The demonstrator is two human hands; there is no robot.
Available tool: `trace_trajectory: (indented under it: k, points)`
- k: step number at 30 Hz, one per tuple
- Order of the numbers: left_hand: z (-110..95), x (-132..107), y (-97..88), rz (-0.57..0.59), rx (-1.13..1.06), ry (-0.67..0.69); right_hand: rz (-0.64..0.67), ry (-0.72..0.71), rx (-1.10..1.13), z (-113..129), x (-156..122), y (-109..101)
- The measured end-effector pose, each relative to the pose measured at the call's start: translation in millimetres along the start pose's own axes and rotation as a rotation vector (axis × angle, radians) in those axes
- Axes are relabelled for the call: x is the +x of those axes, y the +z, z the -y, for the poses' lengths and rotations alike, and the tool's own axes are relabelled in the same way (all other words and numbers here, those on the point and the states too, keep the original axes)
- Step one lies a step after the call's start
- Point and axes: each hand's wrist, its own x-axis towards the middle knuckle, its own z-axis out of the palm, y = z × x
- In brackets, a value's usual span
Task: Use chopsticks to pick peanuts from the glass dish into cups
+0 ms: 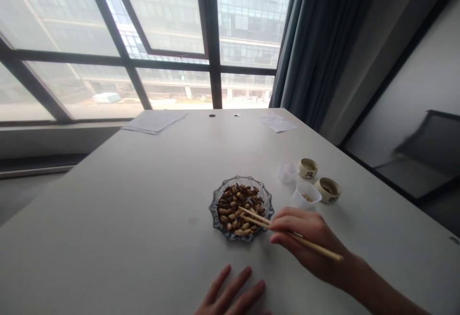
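Observation:
My right hand is closed around a pair of wooden chopsticks. Their tips reach into a glass bowl with a scalloped rim, among the mixed nuts and seeds in it. Pale nuts in shells lie mostly toward the near side, with dark seeds around them. Whether the tips pinch a piece I cannot tell. My left hand rests on the table in front of the bowl, fingers spread, holding nothing; the bottom edge of the view cuts it off.
Right of the bowl stand two translucent plastic cups, one bare-looking and one with a few light pieces. Beside them are two cream ceramic cups, the nearer holding something dark. Papers lie at the table's far end.

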Motion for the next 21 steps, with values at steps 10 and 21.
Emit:
trace_trajectory:
  k: [10,21]
  points:
    - [-8.7,-2.5,4.0,0.024,-0.071,-0.05,0.059,-0.146,-0.195,10.3,7.5,18.0]
    - [8.4,16.7,-33.2,0.087,-0.068,-0.01,-0.586,0.059,-0.347,17.7,-44.0,-45.3]
